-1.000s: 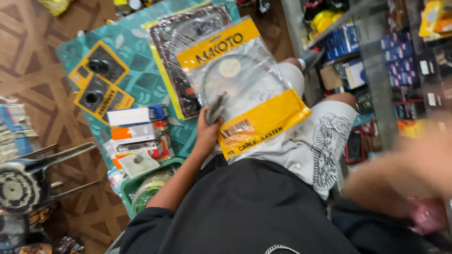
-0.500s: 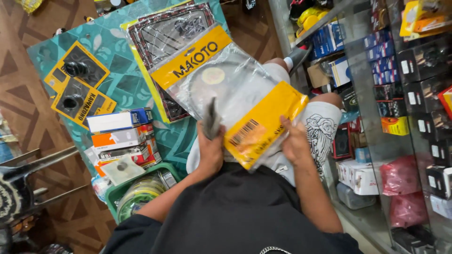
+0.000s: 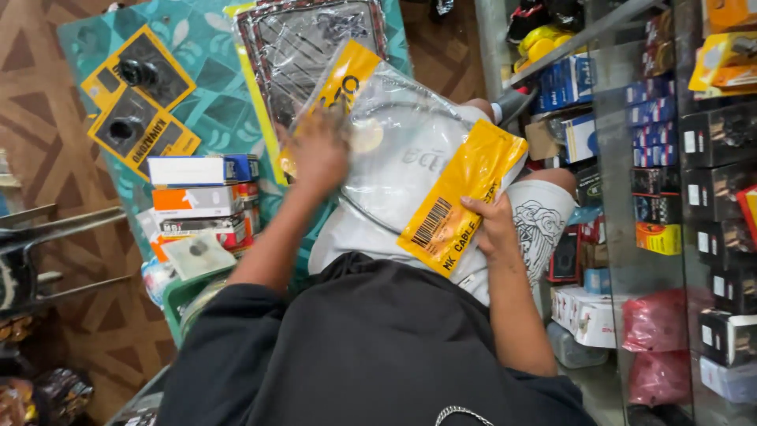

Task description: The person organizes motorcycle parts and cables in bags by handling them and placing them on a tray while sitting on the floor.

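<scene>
A clear plastic packet (image 3: 406,170) with yellow card ends and a coiled cable inside lies across my lap. My right hand (image 3: 495,226) grips its near yellow end, thumb on top. My left hand (image 3: 319,150) is blurred and rests flat on the packet's far left part, near the other yellow end. Whether its fingers pinch the plastic is unclear. Under the packet lies a larger clear pack with a metal grille (image 3: 303,43).
Two yellow carded black parts (image 3: 138,99) lie on a teal mat (image 3: 209,87). A stack of small boxes (image 3: 201,201) sits to my left over a green basket (image 3: 180,293). Glass shelves of boxed goods (image 3: 686,158) fill the right. Metal bars (image 3: 55,229) stand at far left.
My left hand slid from the packet's near edge up to its far left part. My right hand came in and took the near yellow end. The packet turned slightly.
</scene>
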